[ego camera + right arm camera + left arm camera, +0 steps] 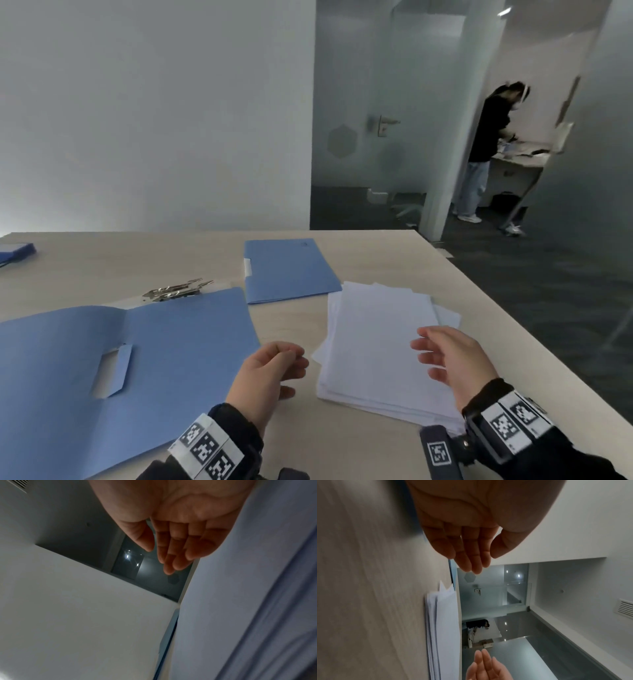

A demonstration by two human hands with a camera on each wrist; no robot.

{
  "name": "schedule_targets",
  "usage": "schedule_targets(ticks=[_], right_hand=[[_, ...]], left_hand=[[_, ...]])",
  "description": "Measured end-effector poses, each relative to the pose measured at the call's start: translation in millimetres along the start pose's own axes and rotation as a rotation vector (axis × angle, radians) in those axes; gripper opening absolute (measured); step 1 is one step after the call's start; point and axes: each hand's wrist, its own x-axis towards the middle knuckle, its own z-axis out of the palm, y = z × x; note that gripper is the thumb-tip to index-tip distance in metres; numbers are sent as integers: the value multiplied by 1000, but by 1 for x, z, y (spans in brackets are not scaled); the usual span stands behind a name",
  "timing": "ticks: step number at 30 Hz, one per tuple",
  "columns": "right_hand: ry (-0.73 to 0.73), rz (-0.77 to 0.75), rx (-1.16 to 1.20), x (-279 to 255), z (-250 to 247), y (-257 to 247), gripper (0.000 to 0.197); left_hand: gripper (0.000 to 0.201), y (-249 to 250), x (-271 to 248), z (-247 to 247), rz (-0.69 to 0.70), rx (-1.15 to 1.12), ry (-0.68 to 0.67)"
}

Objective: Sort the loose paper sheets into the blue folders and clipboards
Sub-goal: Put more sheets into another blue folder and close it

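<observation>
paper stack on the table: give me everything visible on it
The paper stack is a loose pile of plain white sheets, unevenly squared, with corners fanning out at the far end and side edges staggered. It lies flat on the light wood table, right of the open blue folder and just near of the closed blue folder. The left hand and right hand flank it, fingers relaxed; neither grips it.

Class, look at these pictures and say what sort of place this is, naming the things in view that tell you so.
Most likely an office. A pale wooden table holds blue folders and a stack of loose white paper; beyond it are frosted glass partitions, dark carpet and a person at another desk.
</observation>
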Motion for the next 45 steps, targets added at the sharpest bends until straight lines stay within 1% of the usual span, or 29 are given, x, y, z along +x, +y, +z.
schedule_targets(ticks=[4,6,8,10,11,13,15,17,20,23,29,33,36,40,45], right_hand=[[88,25,-22,-6,-45,8,20],[87,72,-7,-4,-56,16,19],[70,133,81,0,-65,23,24],[63,178,164,1,-69,27,33],[60,192,192,0,-69,27,34],[57,208,215,-1,-70,27,34],[50,219,210,-2,-70,26,37],[43,227,193,-1,-72,27,38],[53,232,136,3,-73,29,36],[60,233,83,5,-73,31,29],[-14,219,-15,2,-73,27,23],[-31,206,-37,3,-73,27,20],[-13,189,-51,5,-73,28,20],[-2,169,-80,6,-73,29,21],[29,144,-132,10,-75,30,21]], left_hand=[[27,-7,1,37,78,80,-1],[29,-10,5,48,109,133,0],[30,-12,12,55,135,233,-13],[36,-15,22,61,155,376,-54],[41,-18,28,64,153,472,-85],[53,-22,38,70,142,729,-156],[60,-25,43,74,131,939,-195],[64,-27,45,76,133,1043,-231],[68,-30,45,74,146,1069,-244],[70,-30,45,73,159,1098,-239],[70,-29,41,70,161,1057,-279],[69,-27,38,70,164,1086,-282],[65,-25,38,71,157,1071,-298],[67,-25,37,70,160,1071,-283],[65,-21,36,71,145,1035,-291]])
